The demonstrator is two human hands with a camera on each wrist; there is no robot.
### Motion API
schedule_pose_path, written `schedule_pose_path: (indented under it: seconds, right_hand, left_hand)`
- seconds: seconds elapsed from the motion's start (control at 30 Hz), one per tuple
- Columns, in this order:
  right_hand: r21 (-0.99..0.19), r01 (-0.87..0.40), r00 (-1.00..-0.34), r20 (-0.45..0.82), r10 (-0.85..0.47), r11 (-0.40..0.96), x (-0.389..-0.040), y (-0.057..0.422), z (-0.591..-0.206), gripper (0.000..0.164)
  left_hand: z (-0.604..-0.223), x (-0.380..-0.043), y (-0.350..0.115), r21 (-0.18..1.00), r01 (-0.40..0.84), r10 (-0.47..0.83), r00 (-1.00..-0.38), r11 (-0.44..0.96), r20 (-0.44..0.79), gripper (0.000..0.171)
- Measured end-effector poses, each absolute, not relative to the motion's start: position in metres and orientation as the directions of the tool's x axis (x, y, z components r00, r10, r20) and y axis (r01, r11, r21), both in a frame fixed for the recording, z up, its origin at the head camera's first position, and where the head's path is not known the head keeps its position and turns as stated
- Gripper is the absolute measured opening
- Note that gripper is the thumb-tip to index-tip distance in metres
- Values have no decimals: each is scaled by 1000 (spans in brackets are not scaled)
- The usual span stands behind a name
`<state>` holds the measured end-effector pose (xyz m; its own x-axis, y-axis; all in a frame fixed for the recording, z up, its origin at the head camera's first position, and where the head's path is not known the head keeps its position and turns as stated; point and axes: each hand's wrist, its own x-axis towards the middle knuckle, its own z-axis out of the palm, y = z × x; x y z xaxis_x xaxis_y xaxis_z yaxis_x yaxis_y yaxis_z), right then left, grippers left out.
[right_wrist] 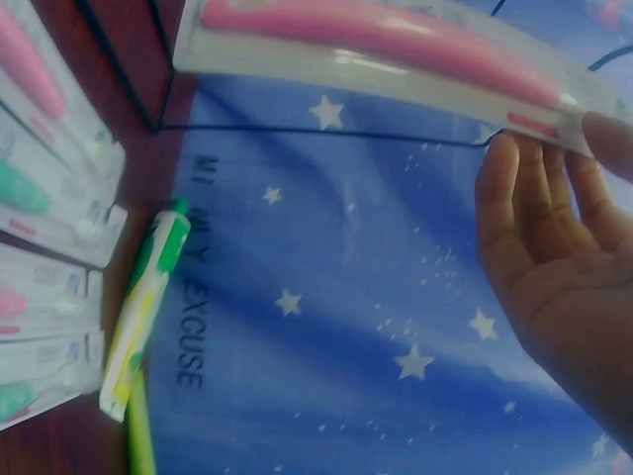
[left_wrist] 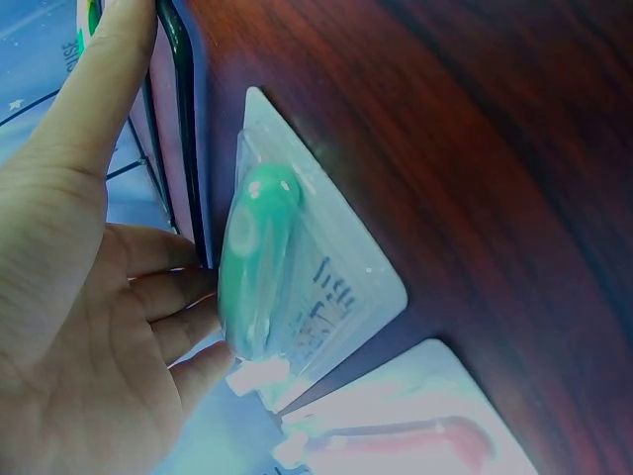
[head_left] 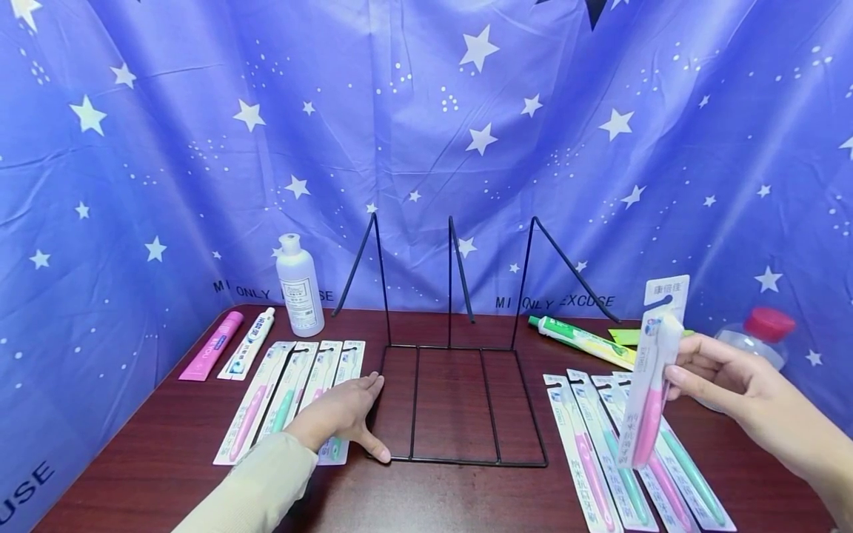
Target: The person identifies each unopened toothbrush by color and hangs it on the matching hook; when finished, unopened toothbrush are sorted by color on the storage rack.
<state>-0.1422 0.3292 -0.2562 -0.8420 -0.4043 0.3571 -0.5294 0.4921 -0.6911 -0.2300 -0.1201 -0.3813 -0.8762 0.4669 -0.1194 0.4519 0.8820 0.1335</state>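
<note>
My right hand point(head_left: 729, 379) pinches a packaged pink toothbrush point(head_left: 648, 422) between thumb and fingers, holding it upright above the table's right side. In the right wrist view, the same pack runs across the top, with fingertips at its end. My left hand point(head_left: 348, 411) rests at the left edge of a black wire rack point(head_left: 460, 463), thumb at its front-left corner and fingers spread. The left wrist view shows its fingers between the rack and a packaged green toothbrush point(left_wrist: 259, 262). Three prongs of the rack stand at the back, with nothing hanging on them.
Several packaged toothbrushes point(head_left: 249, 414) lie left of the rack, and several more point(head_left: 589, 466) lie right. Behind the left ones are a pink tube point(head_left: 213, 346), a white toothpaste tube point(head_left: 248, 344) and a white bottle point(head_left: 300, 289). A green-yellow tube point(head_left: 580, 340) and red-capped container point(head_left: 769, 326) stand right.
</note>
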Motion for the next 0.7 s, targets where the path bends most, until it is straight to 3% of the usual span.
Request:
schedule_pose_path:
  seconds: [0.13, 0.23, 0.47, 0.7]
  right_hand:
    - [-725, -588, -771, 368, -520, 359, -139, 320, -251, 25]
    - [-727, -585, -763, 342, -549, 359, -137, 313, -249, 26]
    - [-672, -572, -797, 322, -511, 470, -138, 300, -251, 24]
    - [-716, -510, -835, 279, -474, 477, -146, 291, -253, 19]
  left_hand:
    - [-381, -230, -120, 127, 459, 472, -874, 880, -114, 124]
    - [-380, -229, -120, 118, 468, 481, -870, 876, -114, 124]
    - [-381, -229, -120, 127, 457, 471, -874, 880, -118, 124]
    - [-380, -229, -120, 122, 460, 473, -873, 880, -123, 124]
